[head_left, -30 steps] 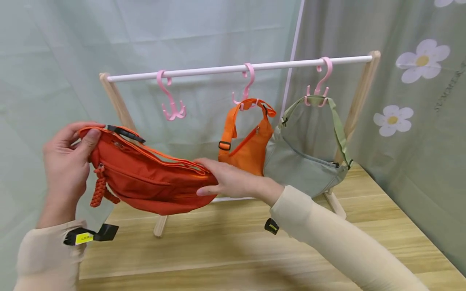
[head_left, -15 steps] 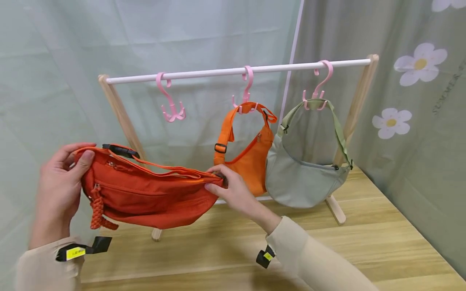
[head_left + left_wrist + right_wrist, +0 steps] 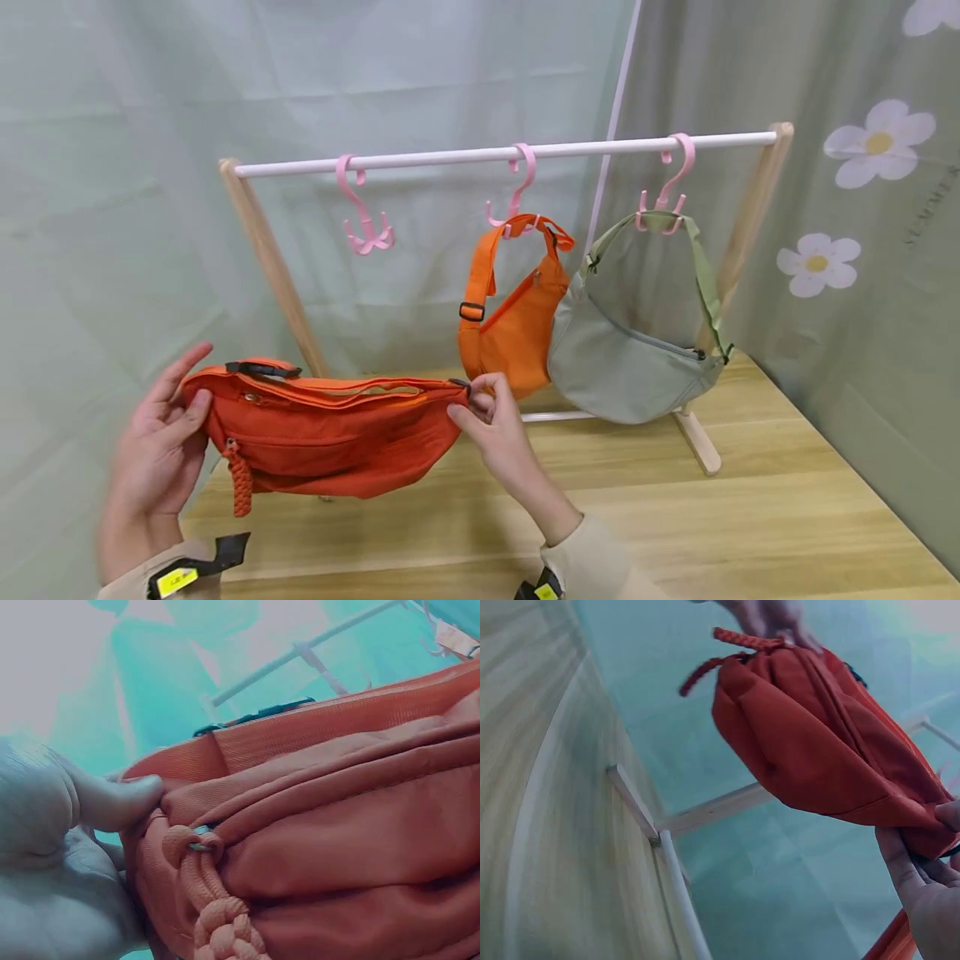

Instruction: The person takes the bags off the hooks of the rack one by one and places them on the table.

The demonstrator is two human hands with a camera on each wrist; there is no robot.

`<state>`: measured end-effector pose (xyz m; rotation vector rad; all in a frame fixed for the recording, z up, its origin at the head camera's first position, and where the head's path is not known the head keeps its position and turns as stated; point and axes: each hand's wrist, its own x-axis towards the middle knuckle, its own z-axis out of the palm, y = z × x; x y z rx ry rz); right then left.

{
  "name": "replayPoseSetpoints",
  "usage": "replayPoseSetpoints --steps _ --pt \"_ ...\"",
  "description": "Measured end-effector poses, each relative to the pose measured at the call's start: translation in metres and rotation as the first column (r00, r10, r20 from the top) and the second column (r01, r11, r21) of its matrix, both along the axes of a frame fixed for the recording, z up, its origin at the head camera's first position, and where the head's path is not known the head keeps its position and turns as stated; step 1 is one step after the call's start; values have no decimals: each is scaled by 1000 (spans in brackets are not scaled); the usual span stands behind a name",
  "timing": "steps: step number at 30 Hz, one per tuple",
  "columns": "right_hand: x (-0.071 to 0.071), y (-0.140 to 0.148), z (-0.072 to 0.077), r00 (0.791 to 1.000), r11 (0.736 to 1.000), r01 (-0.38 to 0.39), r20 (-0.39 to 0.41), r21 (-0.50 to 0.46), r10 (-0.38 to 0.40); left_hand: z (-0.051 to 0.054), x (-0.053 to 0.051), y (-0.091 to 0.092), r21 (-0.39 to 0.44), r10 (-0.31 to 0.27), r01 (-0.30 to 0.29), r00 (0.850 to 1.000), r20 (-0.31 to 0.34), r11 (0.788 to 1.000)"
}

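A red-orange crossbody bag [image 3: 330, 446] is held up level above the table, its orange strap [image 3: 360, 390] lying along the top with a black buckle [image 3: 262, 368]. My left hand [image 3: 159, 454] grips the bag's left end, thumb on the front and fingers behind. At the other end, my right hand [image 3: 504, 437] pinches the corner by the strap fitting. A braided zipper pull [image 3: 221, 919] dangles near my left thumb in the left wrist view. From the right wrist view, the bag's underside [image 3: 802, 757] shows between both hands.
A rack's white bar [image 3: 435, 158] carries pink hooks. The left hook [image 3: 363, 212] holds nothing. An orange bag [image 3: 517, 325] hangs from the middle one, a grey-green bag [image 3: 630, 367] from the right one. Wooden posts [image 3: 273, 267] stand on the wood-grain table [image 3: 637, 500].
Both hands have lowered the red-orange bag, and it has become more level. My right hand has shifted from lying along its right side to pinching its corner. The hanging bags stay on their hooks.
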<state>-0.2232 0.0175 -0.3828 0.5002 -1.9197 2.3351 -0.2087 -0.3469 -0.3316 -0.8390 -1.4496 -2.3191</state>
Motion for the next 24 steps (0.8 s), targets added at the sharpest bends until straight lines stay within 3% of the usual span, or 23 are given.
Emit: replayPoseSetpoints --steps 3,5,7,11,15,18,20,22,24 --pt "2 -1 -4 1000 999 -3 -11 -45 3 -11 -1 -1 18 18 -18 1000 20 1000" --pt "3 -2 -6 999 998 -17 -30 -62 15 -15 -4 -2 -14 93 -93 994 56 996" --pt "4 -4 -8 998 997 -36 -47 -69 33 -18 -7 -3 -56 191 -186 977 98 981" --pt "7 -9 -11 997 998 -66 -49 -20 65 -20 -11 -4 -137 355 -337 925 138 932" --pt "9 -16 -18 993 992 -116 -30 44 118 -24 -11 -8 -217 482 -440 850 212 871" --pt "8 -18 -25 988 987 -151 -16 57 152 -28 -12 -10 -298 524 -444 800 291 845" --pt "6 -19 -29 986 985 -164 -10 57 165 -30 -13 -11 -357 542 -431 778 319 829" --pt "4 -21 -32 986 985 -167 7 49 167 -31 -14 -12 -403 544 -408 774 324 819" --pt "1 -23 -35 987 986 -162 27 43 161 -32 -14 -15 -441 535 -379 785 312 813"
